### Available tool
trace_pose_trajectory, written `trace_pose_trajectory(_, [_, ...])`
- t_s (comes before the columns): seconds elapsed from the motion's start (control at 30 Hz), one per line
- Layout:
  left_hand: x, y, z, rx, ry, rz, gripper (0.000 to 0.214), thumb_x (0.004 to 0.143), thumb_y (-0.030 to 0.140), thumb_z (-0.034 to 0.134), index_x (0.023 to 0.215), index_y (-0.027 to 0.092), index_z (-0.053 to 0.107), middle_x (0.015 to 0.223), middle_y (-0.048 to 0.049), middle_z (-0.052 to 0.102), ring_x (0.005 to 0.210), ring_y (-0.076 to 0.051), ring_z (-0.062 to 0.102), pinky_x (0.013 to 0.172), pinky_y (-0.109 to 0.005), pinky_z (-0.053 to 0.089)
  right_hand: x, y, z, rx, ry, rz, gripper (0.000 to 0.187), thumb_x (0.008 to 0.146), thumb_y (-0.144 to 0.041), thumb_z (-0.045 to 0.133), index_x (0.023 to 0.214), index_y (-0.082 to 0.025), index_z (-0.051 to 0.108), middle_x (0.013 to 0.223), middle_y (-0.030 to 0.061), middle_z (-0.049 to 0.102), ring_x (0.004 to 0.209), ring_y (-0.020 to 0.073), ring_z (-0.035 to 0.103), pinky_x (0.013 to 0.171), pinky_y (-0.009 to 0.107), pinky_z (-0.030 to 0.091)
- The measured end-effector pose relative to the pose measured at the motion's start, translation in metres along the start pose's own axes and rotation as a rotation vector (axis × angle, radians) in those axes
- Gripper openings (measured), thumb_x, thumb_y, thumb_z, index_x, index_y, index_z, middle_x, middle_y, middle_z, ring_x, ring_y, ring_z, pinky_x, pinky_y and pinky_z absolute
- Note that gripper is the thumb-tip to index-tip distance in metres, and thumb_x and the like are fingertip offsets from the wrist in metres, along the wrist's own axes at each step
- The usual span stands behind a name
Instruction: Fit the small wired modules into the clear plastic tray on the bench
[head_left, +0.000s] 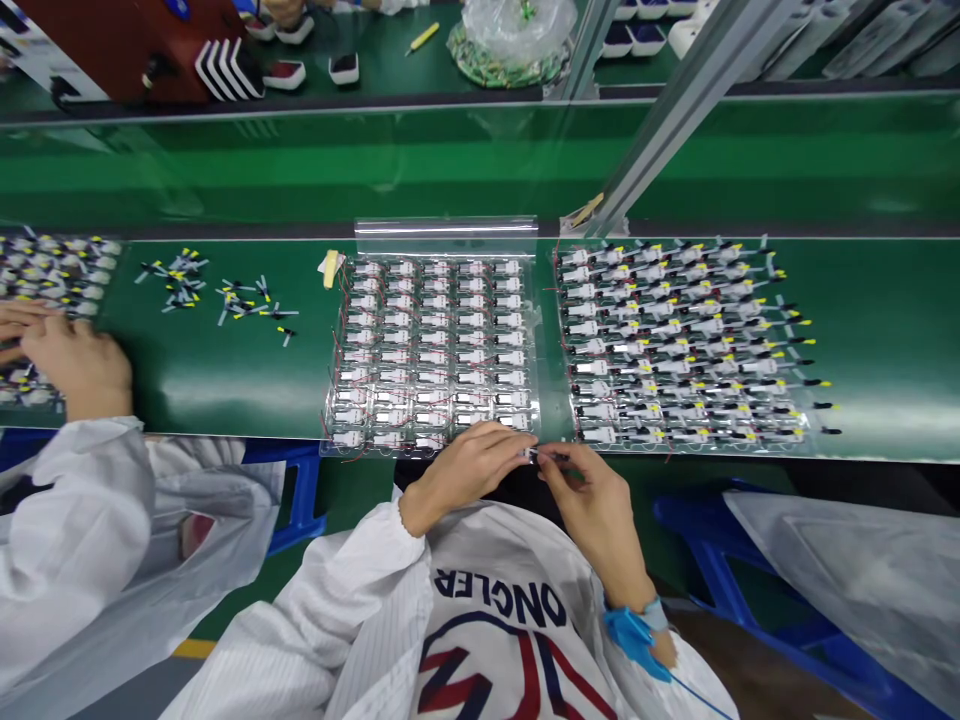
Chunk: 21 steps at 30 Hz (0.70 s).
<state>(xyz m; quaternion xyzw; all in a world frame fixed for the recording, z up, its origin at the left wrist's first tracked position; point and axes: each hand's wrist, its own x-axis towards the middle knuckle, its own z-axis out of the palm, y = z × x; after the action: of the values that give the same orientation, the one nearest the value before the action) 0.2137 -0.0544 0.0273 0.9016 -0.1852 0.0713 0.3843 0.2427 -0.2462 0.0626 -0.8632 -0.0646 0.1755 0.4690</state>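
My left hand (480, 462) is closed, its thumb and fingers pinching a small white-and-dark part (531, 455) just off the table's front edge. Against the other end of that part, the fingertips of my right hand (592, 497) are pinched together, mostly hiding what they grip. Right behind my left hand lies a clear plastic tray (429, 357) with rows of small white parts trailing thin red wires. To the right is a second clear tray (686, 350), filled with similar white parts bearing black pieces with yellow tips. A blue wrist strap (637, 640) with a cord circles my right wrist.
Loose black-and-yellow pieces (240, 300) lie on the green table left of the trays. At far left, a co-worker's hands (79, 365) work over another filled tray (56, 262). A metal post (667, 110) rises behind. Blue stools (720, 560) stand beside me.
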Motion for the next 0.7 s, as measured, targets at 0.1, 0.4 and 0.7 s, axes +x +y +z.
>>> trace_pose_trajectory(0.1, [0.0005, -0.0013, 0.0009, 0.007, 0.011, 0.015, 0.025, 0.105, 0.028, 0.052, 0.123, 0.017, 0.066, 0.114, -0.0070, 0.076, 0.106, -0.019, 0.070, 0.094, -0.035, 0.059, 0.0013, 0.0020, 0.0015, -0.010, 0.010, -0.013, 0.026, 0.095, -0.046, 0.060, 0.099, -0.024, 0.072, 0.098, 0.0062, 0.072, 0.082, 0.0219, 0.071, 0.076, 0.034, 0.058])
trace_pose_trajectory(0.4, [0.0028, -0.0011, 0.0004, 0.066, 0.054, 0.089, 0.024, 0.105, 0.025, 0.050, 0.123, 0.015, 0.063, 0.112, -0.0067, 0.076, 0.101, -0.019, 0.070, 0.090, -0.034, 0.059, 0.0044, 0.0085, 0.0042, 0.002, 0.027, -0.022, 0.027, 0.093, -0.047, 0.062, 0.096, -0.023, 0.073, 0.097, 0.0062, 0.072, 0.083, 0.0217, 0.071, 0.075, 0.034, 0.059])
trace_pose_trajectory(0.7, [0.0034, 0.0012, 0.0022, 0.077, 0.036, 0.042, 0.024, 0.105, 0.027, 0.052, 0.124, 0.016, 0.062, 0.110, -0.0069, 0.076, 0.099, -0.019, 0.070, 0.089, -0.033, 0.058, 0.0086, 0.0093, 0.0001, -0.008, -0.014, -0.039, 0.028, 0.094, -0.048, 0.061, 0.098, -0.023, 0.074, 0.100, 0.0074, 0.072, 0.087, 0.0230, 0.069, 0.078, 0.036, 0.059])
